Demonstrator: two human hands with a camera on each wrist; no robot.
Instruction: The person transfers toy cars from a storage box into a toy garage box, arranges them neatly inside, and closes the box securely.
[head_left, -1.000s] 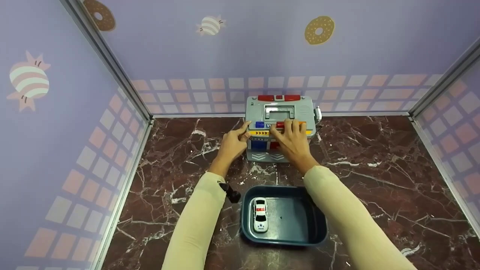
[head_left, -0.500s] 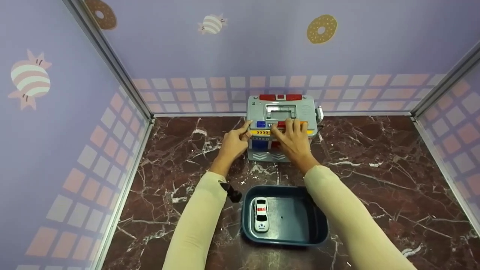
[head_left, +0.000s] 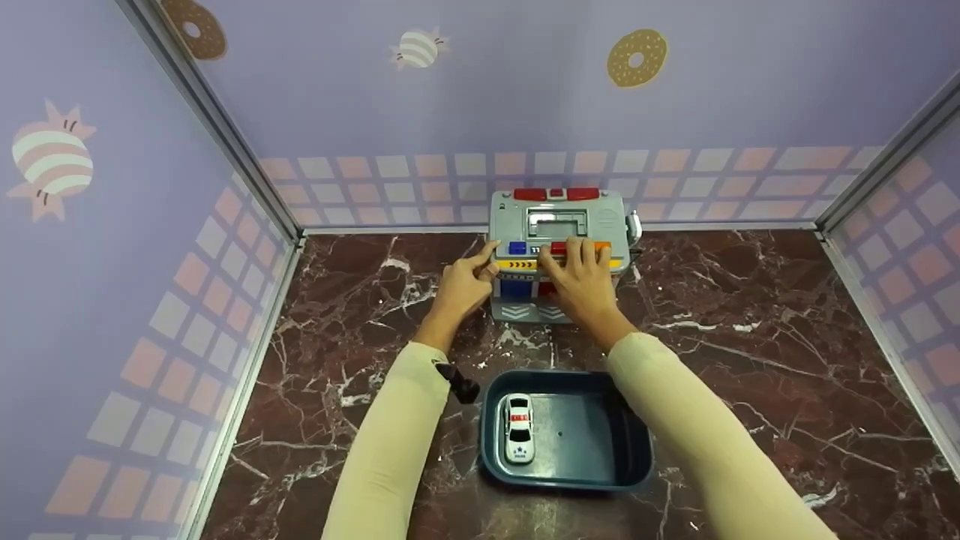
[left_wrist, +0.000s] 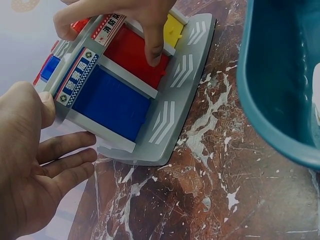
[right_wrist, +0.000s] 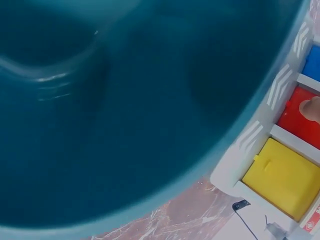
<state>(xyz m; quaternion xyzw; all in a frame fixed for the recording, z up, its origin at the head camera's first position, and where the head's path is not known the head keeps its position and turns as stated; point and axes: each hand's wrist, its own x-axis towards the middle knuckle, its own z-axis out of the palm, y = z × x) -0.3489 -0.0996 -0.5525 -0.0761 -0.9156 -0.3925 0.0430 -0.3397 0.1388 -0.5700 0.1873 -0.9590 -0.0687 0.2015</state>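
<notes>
A grey toy garage with blue, red and yellow doors stands against the back wall. My left hand holds its front left corner, index finger on top and thumb at the front edge; in the left wrist view the other fingers of that hand stretch out beside the blue door. My right hand grips the front edge of the roof, fingertips at the red and orange buttons. Its thumb hangs before the red door, also visible in the right wrist view beside the yellow door.
A dark teal tray sits in front of the garage, below the forearms, with a white toy police car at its left side. A white piece juts from the garage's right side. Patterned walls enclose the marbled surface.
Both hands keep their places on the garage. Only the head view has shifted slightly.
</notes>
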